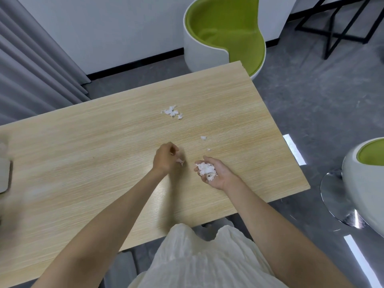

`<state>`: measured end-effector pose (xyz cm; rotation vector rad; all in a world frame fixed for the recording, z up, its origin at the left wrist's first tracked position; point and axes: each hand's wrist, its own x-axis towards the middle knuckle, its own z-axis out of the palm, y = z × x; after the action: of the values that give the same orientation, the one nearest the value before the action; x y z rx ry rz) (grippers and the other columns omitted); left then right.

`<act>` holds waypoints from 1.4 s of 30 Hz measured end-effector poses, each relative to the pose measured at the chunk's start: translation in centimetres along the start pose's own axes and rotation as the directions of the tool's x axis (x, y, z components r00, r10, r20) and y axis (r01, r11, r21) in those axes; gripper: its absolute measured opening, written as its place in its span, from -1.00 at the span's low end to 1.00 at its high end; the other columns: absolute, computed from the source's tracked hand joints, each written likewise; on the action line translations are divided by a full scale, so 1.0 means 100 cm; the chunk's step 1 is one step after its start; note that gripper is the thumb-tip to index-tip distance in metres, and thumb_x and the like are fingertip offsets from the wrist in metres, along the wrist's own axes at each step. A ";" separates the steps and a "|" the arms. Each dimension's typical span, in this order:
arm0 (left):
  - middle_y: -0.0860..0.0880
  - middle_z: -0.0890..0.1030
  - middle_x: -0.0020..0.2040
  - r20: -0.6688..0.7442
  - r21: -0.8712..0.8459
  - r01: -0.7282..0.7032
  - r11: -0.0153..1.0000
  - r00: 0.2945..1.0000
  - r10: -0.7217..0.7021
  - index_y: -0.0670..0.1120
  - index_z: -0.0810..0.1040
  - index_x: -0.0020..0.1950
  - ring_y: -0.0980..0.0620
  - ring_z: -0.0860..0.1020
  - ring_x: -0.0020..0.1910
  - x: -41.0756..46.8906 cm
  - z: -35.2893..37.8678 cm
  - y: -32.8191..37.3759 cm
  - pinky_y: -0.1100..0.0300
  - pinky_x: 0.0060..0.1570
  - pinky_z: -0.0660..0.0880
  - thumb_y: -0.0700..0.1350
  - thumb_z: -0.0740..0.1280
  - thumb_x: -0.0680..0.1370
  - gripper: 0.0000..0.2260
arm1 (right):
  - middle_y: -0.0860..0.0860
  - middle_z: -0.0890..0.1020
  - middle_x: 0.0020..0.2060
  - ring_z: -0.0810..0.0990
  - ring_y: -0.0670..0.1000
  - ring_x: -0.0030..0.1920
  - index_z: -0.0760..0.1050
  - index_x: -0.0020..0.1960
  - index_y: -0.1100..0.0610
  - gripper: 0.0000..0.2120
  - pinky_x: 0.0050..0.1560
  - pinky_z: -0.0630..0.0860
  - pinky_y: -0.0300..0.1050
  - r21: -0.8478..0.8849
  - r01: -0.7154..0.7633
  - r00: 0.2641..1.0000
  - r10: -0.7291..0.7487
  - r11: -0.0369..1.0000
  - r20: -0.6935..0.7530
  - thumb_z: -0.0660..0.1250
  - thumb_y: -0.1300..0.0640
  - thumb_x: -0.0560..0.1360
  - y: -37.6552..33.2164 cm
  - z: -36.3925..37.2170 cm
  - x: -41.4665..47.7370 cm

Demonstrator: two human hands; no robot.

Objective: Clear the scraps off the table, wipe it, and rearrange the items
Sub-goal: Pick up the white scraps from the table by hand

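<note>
While right hand (217,176) lies palm-up over wooden table (83,163), fingers half-curled, cupping heap of white scraps (206,170), left hand (166,157) just beside it sits knuckles-up, fingertips closed, pinching small scrap (180,161). Loose cluster (172,111) lies farther out, near table middle. Single scrap (203,138) between cluster and right hand. Green-lined chair (224,34) beyond far edge.

Light wood-grain desk (104,163). White scrap cluster (172,111) mid-surface; two smaller scraps (203,138) nearer the right edge.
</note>
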<state>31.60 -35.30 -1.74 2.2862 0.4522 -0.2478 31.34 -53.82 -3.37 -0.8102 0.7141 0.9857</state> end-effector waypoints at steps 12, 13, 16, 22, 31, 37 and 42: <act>-0.05 0.56 -0.08 0.207 0.306 -0.077 0.949 0.978 0.013 -0.14 0.56 -0.04 -0.05 0.51 -0.08 0.019 0.025 -0.018 0.14 -0.14 0.38 -0.19 0.30 0.53 -0.93 | 0.16 0.58 -0.26 0.51 -0.05 -0.48 0.54 -0.06 0.25 -0.70 -0.58 0.41 -0.31 -0.016 0.021 0.998 -0.022 1.000 -0.054 0.19 0.03 0.60 -0.013 0.002 0.005; -0.02 0.55 -0.12 0.200 0.274 -0.085 0.958 0.979 0.029 -0.14 0.56 -0.06 -0.02 0.49 -0.12 0.023 0.024 -0.015 0.16 -0.16 0.36 -0.19 0.31 0.53 -0.95 | 0.16 0.59 -0.27 0.51 -0.05 -0.47 0.54 -0.05 0.25 -0.70 -0.57 0.41 -0.32 -0.012 0.027 0.998 -0.028 1.000 -0.059 0.19 0.03 0.60 -0.015 0.001 0.004; 0.00 0.55 -0.20 0.191 0.178 -0.145 0.973 0.975 0.111 -0.10 0.50 -0.17 0.00 0.49 -0.20 0.036 0.026 0.007 0.17 -0.22 0.35 -0.18 0.33 0.51 -0.93 | 0.15 0.62 -0.32 0.52 -0.06 -0.45 0.56 -0.04 0.25 -0.70 -0.54 0.43 -0.32 0.017 0.052 0.995 -0.051 0.998 -0.084 0.24 0.02 0.58 -0.019 -0.006 -0.001; 0.01 0.54 -0.13 0.330 0.178 -0.344 0.922 0.903 0.274 -0.11 0.51 -0.03 -0.01 0.50 -0.14 0.041 0.067 0.055 0.15 -0.19 0.40 -0.24 0.26 0.54 -0.92 | 0.17 0.57 -0.21 0.53 -0.03 -0.43 0.56 -0.06 0.24 -0.74 -0.54 0.44 -0.29 0.112 0.103 0.980 -0.082 0.988 -0.181 0.28 0.03 0.55 -0.027 -0.029 -0.014; -0.02 0.52 -0.11 0.331 0.266 -0.331 0.905 0.913 0.236 -0.09 0.50 -0.14 -0.04 0.51 -0.09 0.051 0.069 0.051 0.18 -0.16 0.32 -0.28 0.25 0.52 -0.88 | 0.13 0.62 -0.36 0.52 -0.05 -0.45 0.56 -0.08 0.24 -0.69 -0.54 0.43 -0.32 0.206 0.148 0.978 -0.112 0.967 -0.174 0.19 0.02 0.60 -0.018 -0.050 -0.026; -0.15 0.45 0.07 0.275 0.350 -0.374 0.859 0.918 0.287 -0.20 0.54 -0.07 -0.10 0.44 0.05 0.082 0.067 0.058 0.13 -0.13 0.39 -0.25 0.25 0.52 -0.92 | 0.13 0.62 -0.34 0.54 -0.05 -0.45 0.56 -0.08 0.24 -0.69 -0.53 0.44 -0.31 0.218 0.172 0.974 -0.134 0.961 -0.182 0.19 0.03 0.60 -0.021 -0.045 -0.024; -0.16 0.50 0.02 0.406 0.374 -0.449 0.811 0.866 0.292 -0.20 0.50 -0.05 -0.15 0.48 0.02 0.084 0.074 0.063 0.06 -0.13 0.43 -0.26 0.21 0.53 -0.91 | 0.12 0.61 -0.34 0.53 -0.06 -0.46 0.55 -0.09 0.24 -0.68 -0.52 0.45 -0.31 0.226 0.180 0.974 -0.140 0.957 -0.179 0.18 0.03 0.61 -0.025 -0.043 -0.021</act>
<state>41.49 -42.68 -5.20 2.6595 -0.2770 -0.5764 32.18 -59.12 -3.25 -0.7266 0.8750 0.6762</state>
